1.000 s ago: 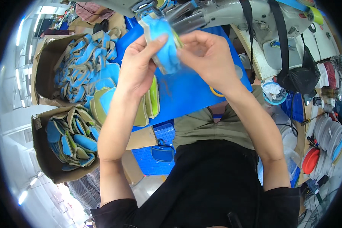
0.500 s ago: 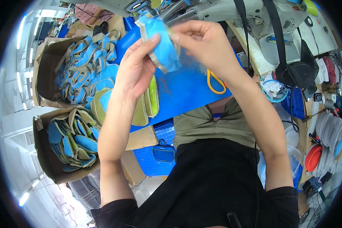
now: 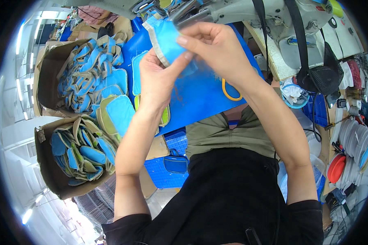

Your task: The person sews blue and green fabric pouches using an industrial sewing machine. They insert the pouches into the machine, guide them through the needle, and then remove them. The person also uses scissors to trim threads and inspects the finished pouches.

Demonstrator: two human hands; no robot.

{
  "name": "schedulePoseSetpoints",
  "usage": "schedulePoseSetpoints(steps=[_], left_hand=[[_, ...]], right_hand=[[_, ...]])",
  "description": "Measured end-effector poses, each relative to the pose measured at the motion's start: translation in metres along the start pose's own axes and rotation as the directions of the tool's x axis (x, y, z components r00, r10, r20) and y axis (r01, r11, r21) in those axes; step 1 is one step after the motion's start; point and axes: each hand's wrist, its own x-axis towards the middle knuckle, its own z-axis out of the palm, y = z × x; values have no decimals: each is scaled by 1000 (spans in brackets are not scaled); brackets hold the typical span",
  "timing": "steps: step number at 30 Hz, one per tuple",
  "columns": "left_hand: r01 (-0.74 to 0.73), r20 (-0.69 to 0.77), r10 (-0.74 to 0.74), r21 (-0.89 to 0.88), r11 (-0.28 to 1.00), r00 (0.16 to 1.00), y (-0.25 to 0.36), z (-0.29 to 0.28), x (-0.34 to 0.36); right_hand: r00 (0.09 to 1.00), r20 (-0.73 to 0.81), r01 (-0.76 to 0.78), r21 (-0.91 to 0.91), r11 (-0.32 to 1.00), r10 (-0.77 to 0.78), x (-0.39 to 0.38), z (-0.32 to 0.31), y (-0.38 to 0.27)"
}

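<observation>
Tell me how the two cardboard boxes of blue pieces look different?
The upper box holds a loose, tangled heap of blue pieces with tan straps, spilling over its side. The lower box holds flatter oval pieces packed inside its walls. Both are brown cardboard, open-topped, at the person's left.

left hand [image 3: 161, 77] + right hand [image 3: 216, 49]: raised toward sewing machine [image 3: 249, 12] | blue fabric piece [image 3: 165, 38]: carried higher, turned
</observation>
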Motion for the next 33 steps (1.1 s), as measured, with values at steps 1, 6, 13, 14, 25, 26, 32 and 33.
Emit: schedulePoseSetpoints(steps=[1, 6, 13, 14, 25, 26, 32, 33], left_hand=[[3, -3, -3, -48, 999, 1000, 1, -1, 1], [108, 38, -102, -232, 967, 994, 15, -16, 14], [280, 71, -274, -376, 883, 959, 18, -21, 19], [281, 70, -274, -364, 888, 959, 18, -20, 19], [274, 32, -276, -282, 920, 961, 26, -13, 23], [268, 39, -268, -274, 924, 963, 27, -15, 26], [149, 2, -152, -218, 965, 988, 21, -17, 29], [132, 18, -131, -203, 970, 991, 20, -18, 29]], right_hand=[[1000, 11, -10, 14, 1000, 10, 0, -2, 0], [997, 27, -74, 148, 986, 70, -3, -3, 4], [1000, -10, 0, -43, 999, 0, -6, -2, 2], [1000, -23, -2, -65, 998, 0, -8, -1, 2], [996, -77, 42, -147, 988, -54, -4, 4, -1], [996, -71, 39, -169, 985, -52, 1, 4, -6], [988, -96, 86, -322, 943, -122, 5, 7, -10], [986, -108, 83, -333, 939, -126, 3, 7, -10]])
